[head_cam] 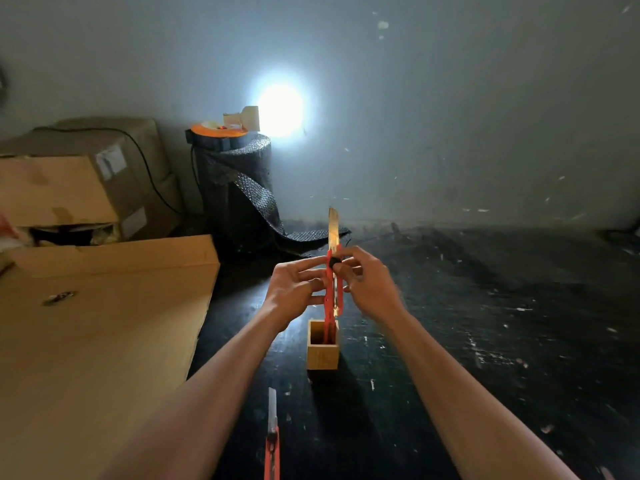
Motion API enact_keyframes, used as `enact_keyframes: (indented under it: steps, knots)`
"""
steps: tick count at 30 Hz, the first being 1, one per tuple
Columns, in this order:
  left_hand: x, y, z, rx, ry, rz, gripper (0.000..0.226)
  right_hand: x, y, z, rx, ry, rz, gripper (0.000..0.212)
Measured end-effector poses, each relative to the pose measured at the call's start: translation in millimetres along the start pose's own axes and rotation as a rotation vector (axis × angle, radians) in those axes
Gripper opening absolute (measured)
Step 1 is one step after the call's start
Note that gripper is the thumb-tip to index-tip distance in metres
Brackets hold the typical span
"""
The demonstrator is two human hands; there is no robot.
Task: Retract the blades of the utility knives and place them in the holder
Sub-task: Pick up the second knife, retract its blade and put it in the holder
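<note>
I hold a red utility knife (333, 289) upright above a small wooden holder (322, 355) on the dark floor. Its blade (333, 226) sticks out long, pointing up. My left hand (294, 289) grips the knife body from the left. My right hand (367, 285) grips it from the right, with a finger near the black slider (334, 262). Something red, apparently another knife (329, 332), stands inside the holder. A second red utility knife (272, 441) lies on the floor near me, its blade extended away from me.
A large flat cardboard box (104, 323) fills the left side. More cartons (79, 181) stack behind it. A black mesh roll (239, 188) with an orange cable reel and a bright lamp (280, 110) stands by the wall. Dark scuffed floor (485, 323) spreads to the right.
</note>
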State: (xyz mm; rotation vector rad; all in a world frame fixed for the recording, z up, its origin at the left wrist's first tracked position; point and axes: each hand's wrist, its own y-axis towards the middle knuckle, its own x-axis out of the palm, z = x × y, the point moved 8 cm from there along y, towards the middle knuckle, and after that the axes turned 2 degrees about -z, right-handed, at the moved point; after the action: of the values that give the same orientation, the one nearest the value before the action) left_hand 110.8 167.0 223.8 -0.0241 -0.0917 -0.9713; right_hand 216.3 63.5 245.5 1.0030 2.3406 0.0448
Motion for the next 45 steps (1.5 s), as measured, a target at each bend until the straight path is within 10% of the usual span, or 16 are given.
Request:
enact_keyframes:
  steps: [45]
  knots:
    - [-7,16,31,0.075,0.038,0.050,0.045,8,-24,0,-0.051,-0.084,-0.047,0.026]
